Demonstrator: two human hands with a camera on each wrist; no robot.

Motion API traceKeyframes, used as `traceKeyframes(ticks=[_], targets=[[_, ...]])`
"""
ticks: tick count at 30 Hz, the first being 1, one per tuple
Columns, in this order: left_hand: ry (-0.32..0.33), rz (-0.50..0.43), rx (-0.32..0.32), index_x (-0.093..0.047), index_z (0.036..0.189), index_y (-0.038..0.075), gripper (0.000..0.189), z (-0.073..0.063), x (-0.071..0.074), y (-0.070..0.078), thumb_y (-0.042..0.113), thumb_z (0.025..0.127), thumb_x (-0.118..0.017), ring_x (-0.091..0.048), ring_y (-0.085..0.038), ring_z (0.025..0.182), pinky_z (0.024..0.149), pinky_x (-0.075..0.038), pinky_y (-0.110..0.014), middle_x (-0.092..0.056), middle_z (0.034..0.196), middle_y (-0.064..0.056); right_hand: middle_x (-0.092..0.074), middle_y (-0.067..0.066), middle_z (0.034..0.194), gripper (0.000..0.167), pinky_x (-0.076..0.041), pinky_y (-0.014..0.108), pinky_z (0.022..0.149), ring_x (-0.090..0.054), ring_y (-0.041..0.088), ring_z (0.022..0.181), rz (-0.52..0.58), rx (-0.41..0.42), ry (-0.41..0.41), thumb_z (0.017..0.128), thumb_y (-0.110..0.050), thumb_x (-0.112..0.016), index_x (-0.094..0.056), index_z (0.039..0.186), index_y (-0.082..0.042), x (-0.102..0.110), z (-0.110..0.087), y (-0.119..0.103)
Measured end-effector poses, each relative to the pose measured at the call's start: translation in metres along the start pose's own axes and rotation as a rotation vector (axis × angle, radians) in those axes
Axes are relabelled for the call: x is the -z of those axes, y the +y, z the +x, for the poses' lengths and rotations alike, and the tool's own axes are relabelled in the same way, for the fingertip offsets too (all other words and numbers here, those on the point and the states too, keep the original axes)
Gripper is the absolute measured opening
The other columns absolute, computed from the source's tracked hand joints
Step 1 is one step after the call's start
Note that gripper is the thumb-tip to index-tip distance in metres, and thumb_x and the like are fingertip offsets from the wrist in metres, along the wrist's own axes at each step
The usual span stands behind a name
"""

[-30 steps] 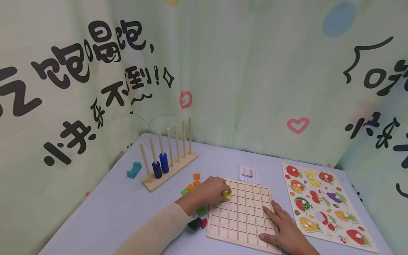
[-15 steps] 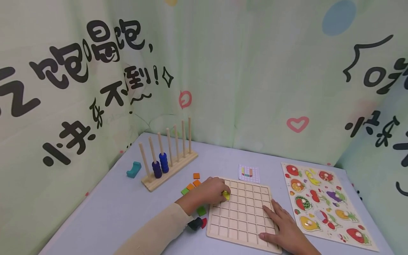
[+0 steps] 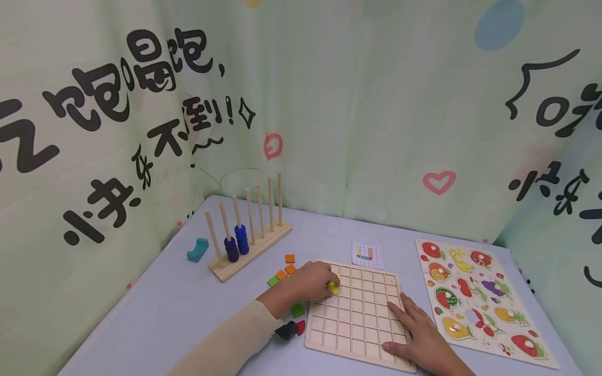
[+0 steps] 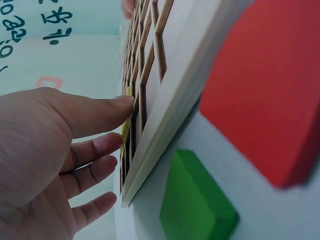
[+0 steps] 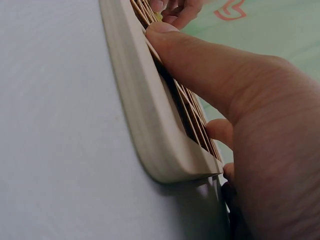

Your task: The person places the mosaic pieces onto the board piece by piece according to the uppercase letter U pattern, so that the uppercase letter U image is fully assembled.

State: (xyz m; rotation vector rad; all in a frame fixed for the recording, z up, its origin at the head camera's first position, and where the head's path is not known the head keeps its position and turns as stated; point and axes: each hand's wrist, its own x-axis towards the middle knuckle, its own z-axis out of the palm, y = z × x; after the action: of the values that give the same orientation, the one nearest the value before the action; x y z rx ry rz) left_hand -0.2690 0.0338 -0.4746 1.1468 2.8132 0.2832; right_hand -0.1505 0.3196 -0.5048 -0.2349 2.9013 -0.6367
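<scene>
A wooden grid board (image 3: 350, 330) lies on the table in front of me. At its upper left, my left hand (image 3: 310, 281) pinches a small yellow tile (image 3: 334, 288) right at the grid cells. The left wrist view shows the thumb on the tile (image 4: 126, 125), its thin edge close against the board, fingers partly covering it. My right hand (image 3: 420, 334) rests with spread fingers on the board's right side. In the right wrist view its thumb (image 5: 195, 55) lies over the near rim.
Orange tiles (image 3: 290, 259), green tiles (image 3: 297, 310), a red tile (image 3: 301, 328) and a dark object (image 3: 287, 330) lie left of the board. Behind it is a pattern card (image 3: 368, 256). A peg stand (image 3: 254, 253), a teal block (image 3: 197, 250) and a fruit puzzle (image 3: 484, 303) surround it.
The yellow tile has shifted very slightly under the left fingers and shows a flatter face. Both hands otherwise stay in place.
</scene>
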Motion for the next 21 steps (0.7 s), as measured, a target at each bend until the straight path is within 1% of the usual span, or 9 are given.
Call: traceKeyframes(ticks=[2, 4, 8, 12, 16, 21], targets=[[0.014, -0.007, 0.000, -0.073, 0.114, 0.029, 0.026, -0.002, 0.000, -0.002, 0.027, 0.088, -0.072, -0.049, -0.005, 0.087, 0.077, -0.041, -0.028, -0.059, 0.099, 0.014, -0.013, 0.023, 0.158, 0.101, -0.022, 0.072, 0.098, -0.016, 0.054, 0.136, -0.003, 0.004, 0.003, 0.072, -0.070, -0.069, -0.040, 0.149, -0.011, 0.000, 0.000, -0.001], [0.030, -0.022, 0.007, -0.073, 0.114, 0.028, 0.025, -0.005, 0.000, -0.005, 0.025, 0.089, -0.071, -0.051, -0.006, 0.091, 0.081, -0.042, -0.028, -0.060, 0.102, 0.014, -0.013, 0.023, 0.157, 0.101, -0.022, 0.073, 0.097, -0.016, 0.054, 0.136, -0.005, 0.006, 0.007, 0.072, -0.070, -0.069, -0.040, 0.149, -0.011, 0.001, 0.000, -0.001], [0.052, -0.058, 0.019, -0.073, 0.114, 0.025, 0.025, -0.013, 0.004, -0.012, 0.021, 0.089, -0.068, -0.053, -0.007, 0.094, 0.085, -0.043, -0.028, -0.062, 0.105, 0.013, -0.014, 0.023, 0.157, 0.102, -0.023, 0.073, 0.096, -0.017, 0.054, 0.136, -0.005, 0.007, 0.011, 0.071, -0.070, -0.069, -0.040, 0.149, -0.011, 0.001, -0.001, -0.002], [0.058, -0.078, 0.024, -0.073, 0.115, 0.021, 0.027, -0.022, 0.009, -0.021, 0.017, 0.089, -0.068, -0.052, -0.007, 0.090, 0.080, -0.044, -0.024, -0.062, 0.103, 0.011, -0.014, 0.024, 0.157, 0.102, -0.023, 0.073, 0.096, -0.017, 0.055, 0.136, -0.006, 0.014, 0.016, 0.071, -0.070, -0.069, -0.040, 0.149, -0.010, 0.002, -0.001, -0.002], [0.069, -0.073, 0.035, -0.073, 0.114, 0.021, 0.027, -0.029, 0.007, -0.029, 0.017, 0.089, -0.067, -0.053, -0.007, 0.093, 0.082, -0.045, -0.023, -0.062, 0.104, 0.009, -0.015, 0.025, 0.157, 0.102, -0.024, 0.073, 0.096, -0.018, 0.055, 0.135, -0.010, 0.018, 0.021, 0.071, -0.070, -0.069, -0.041, 0.149, -0.010, 0.001, 0.000, -0.002], [0.076, -0.040, 0.064, -0.074, 0.112, 0.023, 0.025, -0.037, 0.006, -0.037, 0.020, 0.088, -0.070, -0.055, -0.008, 0.097, 0.084, -0.047, -0.024, -0.063, 0.103, 0.009, -0.015, 0.025, 0.157, 0.102, -0.024, 0.073, 0.096, -0.018, 0.055, 0.135, -0.013, 0.023, 0.028, 0.071, -0.070, -0.069, -0.041, 0.149, -0.010, 0.001, 0.000, -0.002]])
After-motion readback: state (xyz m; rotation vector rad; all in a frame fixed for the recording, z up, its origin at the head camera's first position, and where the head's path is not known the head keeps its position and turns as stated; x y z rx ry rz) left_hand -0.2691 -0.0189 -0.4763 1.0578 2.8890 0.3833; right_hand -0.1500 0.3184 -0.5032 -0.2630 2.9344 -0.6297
